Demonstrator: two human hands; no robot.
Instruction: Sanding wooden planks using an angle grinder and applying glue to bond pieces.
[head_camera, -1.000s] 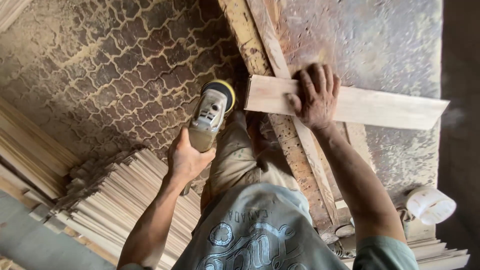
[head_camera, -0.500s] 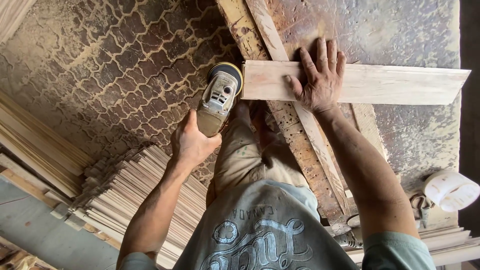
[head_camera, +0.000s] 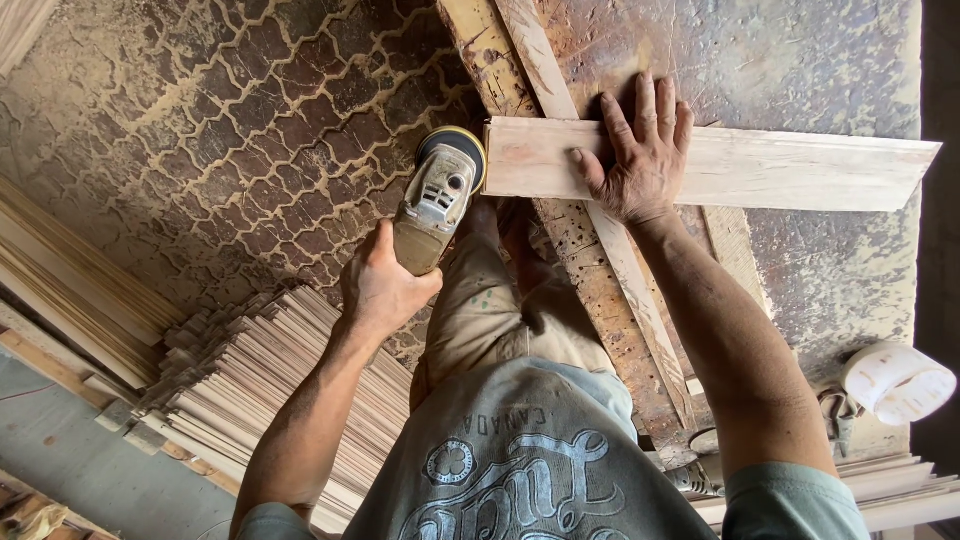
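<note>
My left hand (head_camera: 382, 283) grips the grey body of an angle grinder (head_camera: 436, 195) with a yellow-rimmed disc. The disc sits against the left end of a pale wooden plank (head_camera: 780, 170). This plank lies across a dusty workbench (head_camera: 800, 60), and its left end juts past the bench's edge. My right hand (head_camera: 640, 155) presses flat on the plank near that end, fingers spread. My legs in beige trousers stand below the grinder.
A pile of thin wooden slats (head_camera: 270, 380) lies on the floor at lower left, with more boards (head_camera: 60, 290) beside it. The patterned floor (head_camera: 230, 130) is covered in sawdust. A white plastic container (head_camera: 895, 380) rests at the bench's lower right.
Over the last second the plank and my right hand shifted upward in view and the grinder followed to the plank's end. Since half a second ago almost nothing has moved.
</note>
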